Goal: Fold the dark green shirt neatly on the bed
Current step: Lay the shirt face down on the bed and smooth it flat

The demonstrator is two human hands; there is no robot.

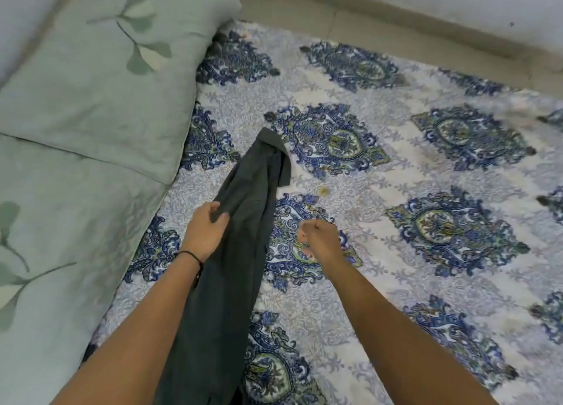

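Soft, flat indoor light leaves barely any shadows, the wide lens bows the edges, and the right hand (320, 240) is slightly motion-blurred.

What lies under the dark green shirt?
The blue patterned bedsheet lies under the shirt, showing on both sides of it. The stretch of sheet directly beneath is covered, so anything there cannot be seen. The left hand grips the shirt's edge.
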